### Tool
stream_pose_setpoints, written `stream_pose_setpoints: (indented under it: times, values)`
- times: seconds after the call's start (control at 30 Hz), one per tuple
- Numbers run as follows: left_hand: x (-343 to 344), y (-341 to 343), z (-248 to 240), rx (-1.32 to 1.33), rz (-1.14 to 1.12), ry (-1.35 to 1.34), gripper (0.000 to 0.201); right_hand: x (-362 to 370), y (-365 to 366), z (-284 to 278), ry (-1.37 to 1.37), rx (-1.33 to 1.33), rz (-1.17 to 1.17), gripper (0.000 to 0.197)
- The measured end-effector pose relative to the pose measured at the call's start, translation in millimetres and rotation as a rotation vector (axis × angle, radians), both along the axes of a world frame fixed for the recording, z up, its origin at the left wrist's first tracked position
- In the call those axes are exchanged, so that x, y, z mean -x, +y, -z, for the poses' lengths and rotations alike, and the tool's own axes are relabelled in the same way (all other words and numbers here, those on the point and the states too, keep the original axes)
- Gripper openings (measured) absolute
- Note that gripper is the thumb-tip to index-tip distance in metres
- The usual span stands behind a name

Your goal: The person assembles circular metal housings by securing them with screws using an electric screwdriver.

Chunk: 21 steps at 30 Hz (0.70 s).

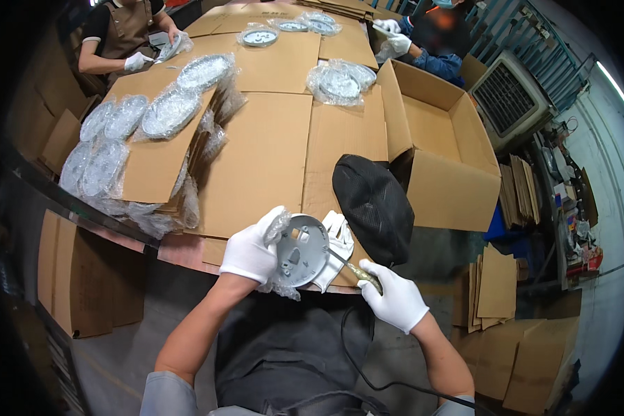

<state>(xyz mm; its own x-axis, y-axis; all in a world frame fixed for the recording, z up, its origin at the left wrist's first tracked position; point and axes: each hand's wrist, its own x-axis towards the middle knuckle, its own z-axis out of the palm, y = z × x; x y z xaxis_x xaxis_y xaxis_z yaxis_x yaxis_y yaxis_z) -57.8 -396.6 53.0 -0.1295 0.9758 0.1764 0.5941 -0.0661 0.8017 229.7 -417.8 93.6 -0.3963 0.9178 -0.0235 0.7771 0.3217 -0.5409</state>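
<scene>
My left hand (255, 248), in a white glove, grips the rim of a round grey plastic housing (310, 258) at the table's near edge. Clear bubble wrap (284, 290) sticks out around the housing's left and lower side. The inner face is turned up, showing cut-outs and small bosses. In my gloved right hand (395, 298) is a soldering-iron-like tool (362, 272) with a thin metal shaft and a yellowish handle. Its tip points at the housing's right edge; contact cannot be made out. Partly behind the housing lies a loose white glove (336, 239).
A black mesh cap (373, 208) lies right of the housing, before an open carton (451, 187). Bubble-wrapped round parts (170, 111) cover stacked cardboard at left. A black cord (374, 385) runs past my lap. Two people (121, 41) work at the far side.
</scene>
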Motion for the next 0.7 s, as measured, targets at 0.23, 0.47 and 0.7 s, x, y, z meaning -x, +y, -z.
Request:
stream_pose_setpoints:
  times: [0.23,0.47,0.7]
  values:
    - [-13,0,-3,-0.01,-0.012,0.22,0.056,8,4,-25,-0.259,-0.022,-0.208,0.031]
    - [-22,-11,0,-0.093,-0.075,0.257,0.068,24,8,-25,-0.315,0.012,-0.249,0.031]
    - [-20,-15,6,-0.082,-0.068,0.265,0.069,45,5,-29,-0.484,0.046,-0.3,0.035]
